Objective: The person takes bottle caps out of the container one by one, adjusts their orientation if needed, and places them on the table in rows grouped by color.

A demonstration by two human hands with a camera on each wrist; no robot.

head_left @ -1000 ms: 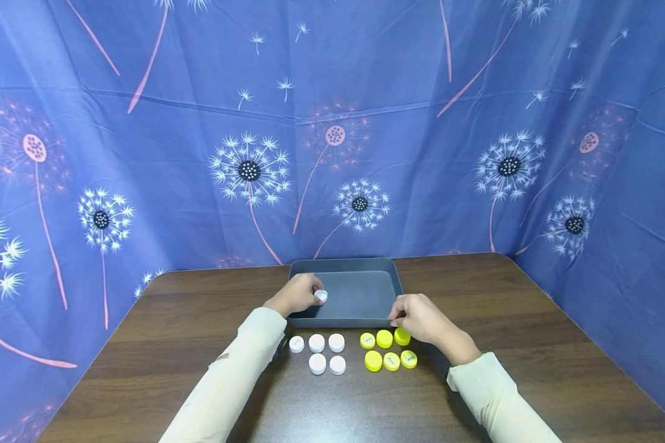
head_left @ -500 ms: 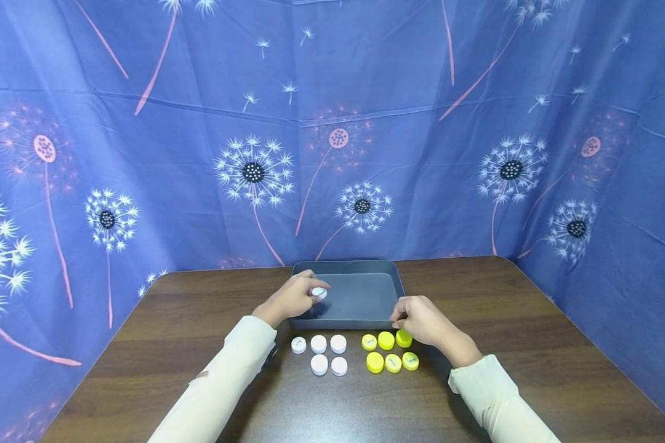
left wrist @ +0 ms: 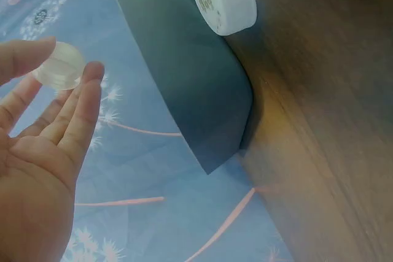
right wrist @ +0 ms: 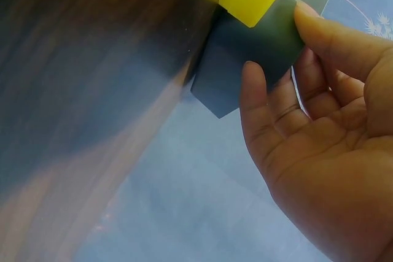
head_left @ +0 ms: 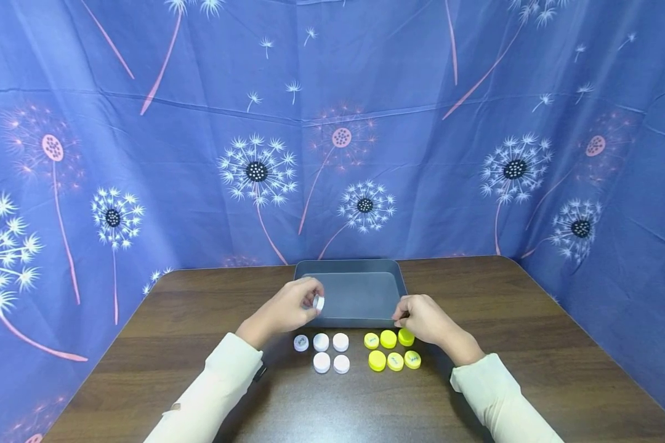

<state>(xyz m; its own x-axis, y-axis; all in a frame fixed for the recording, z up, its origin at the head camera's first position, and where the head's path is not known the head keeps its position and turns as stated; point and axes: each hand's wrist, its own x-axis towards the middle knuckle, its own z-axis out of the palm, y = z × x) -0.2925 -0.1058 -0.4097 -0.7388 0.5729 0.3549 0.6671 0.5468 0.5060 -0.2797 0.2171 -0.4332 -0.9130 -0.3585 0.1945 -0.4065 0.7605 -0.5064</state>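
My left hand point(head_left: 289, 307) pinches a white bottle cap point(head_left: 318, 303) between thumb and fingertips, over the left front corner of a dark grey tray point(head_left: 360, 323). In the left wrist view the held cap point(left wrist: 60, 67) looks pale, with the other fingers spread below it. At the tray's right front corner, my right hand point(head_left: 427, 319) holds the rim. The right wrist view shows its thumb against the tray wall point(right wrist: 224, 81), with fingers reaching over to the far side. Several white caps point(head_left: 321, 362) lie flat in front of the tray, near my left wrist.
Several yellow caps point(head_left: 377, 360) lie in two rows right of the white ones, some with dark writing; one is close under my right hand. Everything stands on a brown wooden table point(head_left: 199, 363). A blue dandelion-print cloth point(head_left: 449, 184) hangs behind it.
My left hand has drawn back leftward, and the pinched cap has turned from lying face up to standing on edge. The right hand keeps its place on the tray rim.
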